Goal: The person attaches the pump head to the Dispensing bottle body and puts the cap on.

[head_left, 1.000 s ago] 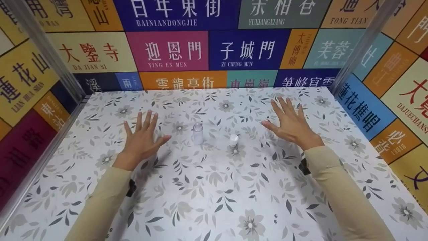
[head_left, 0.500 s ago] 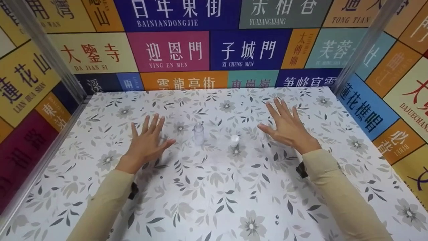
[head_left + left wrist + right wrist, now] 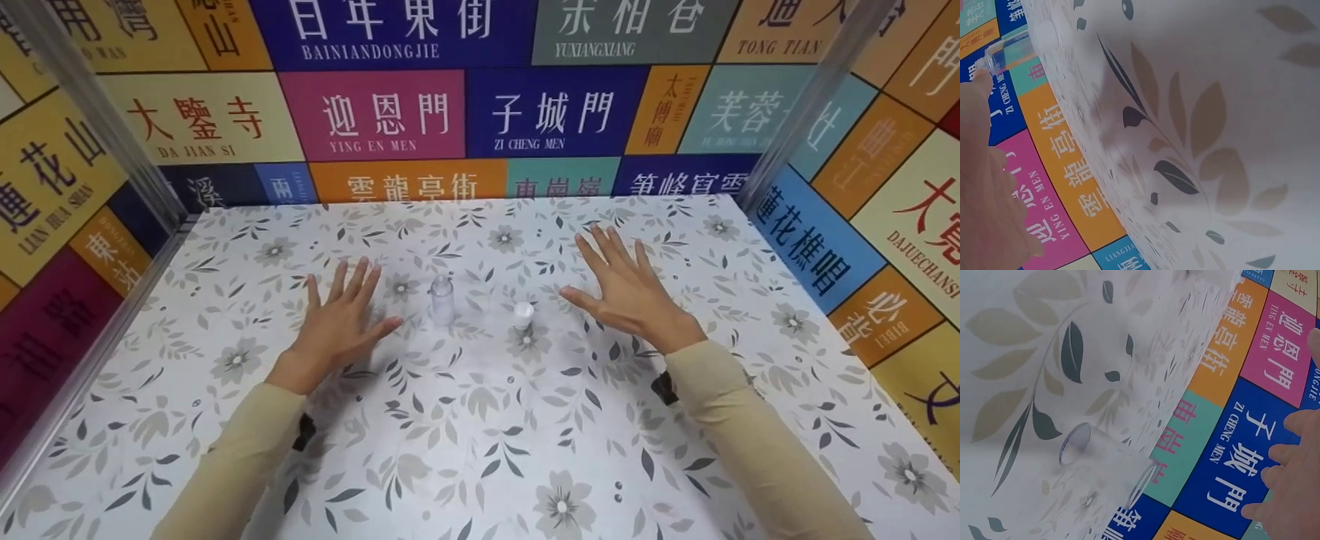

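Moving inward, left hand [image 3: 336, 326] nears the bottle [image 3: 443, 304], right hand [image 3: 631, 298] the cylinder [image 3: 523, 316].

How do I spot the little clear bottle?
On the flowery table, look between the left hand and right hand. The bottle is nearer the left. It's taller than the white piece beside it and has a narrow neck.

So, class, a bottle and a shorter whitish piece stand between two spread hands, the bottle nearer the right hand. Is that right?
Not quite: the head view shows the bottle nearer the left hand, not the right hand. The rest is right.
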Tool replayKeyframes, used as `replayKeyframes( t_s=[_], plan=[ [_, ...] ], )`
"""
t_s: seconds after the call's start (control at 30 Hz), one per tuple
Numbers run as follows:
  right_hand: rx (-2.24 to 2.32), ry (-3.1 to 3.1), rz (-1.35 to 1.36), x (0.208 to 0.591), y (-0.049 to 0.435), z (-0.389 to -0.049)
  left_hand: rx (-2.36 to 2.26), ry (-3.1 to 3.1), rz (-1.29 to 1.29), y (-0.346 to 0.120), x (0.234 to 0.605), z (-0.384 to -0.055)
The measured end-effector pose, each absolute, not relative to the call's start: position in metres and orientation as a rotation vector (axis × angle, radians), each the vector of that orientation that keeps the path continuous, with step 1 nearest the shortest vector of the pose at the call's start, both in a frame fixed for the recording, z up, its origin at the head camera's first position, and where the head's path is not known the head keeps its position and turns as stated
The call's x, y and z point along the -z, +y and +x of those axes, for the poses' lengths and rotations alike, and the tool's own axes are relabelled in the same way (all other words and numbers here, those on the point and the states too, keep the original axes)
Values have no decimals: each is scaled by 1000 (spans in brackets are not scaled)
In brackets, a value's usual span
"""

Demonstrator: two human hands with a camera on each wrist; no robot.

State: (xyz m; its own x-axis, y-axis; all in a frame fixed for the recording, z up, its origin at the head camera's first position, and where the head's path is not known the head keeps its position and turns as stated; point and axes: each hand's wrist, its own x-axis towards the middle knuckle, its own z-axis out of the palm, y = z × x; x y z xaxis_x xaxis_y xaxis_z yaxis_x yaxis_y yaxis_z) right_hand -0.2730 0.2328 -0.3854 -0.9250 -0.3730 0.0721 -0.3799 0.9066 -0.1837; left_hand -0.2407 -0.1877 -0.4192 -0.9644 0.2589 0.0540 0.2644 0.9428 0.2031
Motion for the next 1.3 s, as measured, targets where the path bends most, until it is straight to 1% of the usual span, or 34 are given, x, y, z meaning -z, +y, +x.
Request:
replayKeyframes(
  t_s=[0.53,0.83,1.13,1.3],
  plan=[
    [-386,-3007,698,397,212,-268,426,-3011,-494,-166,425,-235],
    [-496,-3050,674,403,201,-266,545,-2962,-504,-157,429,-233],
    [-665,-3072,666,412,187,-264,677,-2945,-411,-146,435,-230],
    [-751,-3023,633,419,183,-263,689,-2960,-301,-138,436,-229]
  ],
)
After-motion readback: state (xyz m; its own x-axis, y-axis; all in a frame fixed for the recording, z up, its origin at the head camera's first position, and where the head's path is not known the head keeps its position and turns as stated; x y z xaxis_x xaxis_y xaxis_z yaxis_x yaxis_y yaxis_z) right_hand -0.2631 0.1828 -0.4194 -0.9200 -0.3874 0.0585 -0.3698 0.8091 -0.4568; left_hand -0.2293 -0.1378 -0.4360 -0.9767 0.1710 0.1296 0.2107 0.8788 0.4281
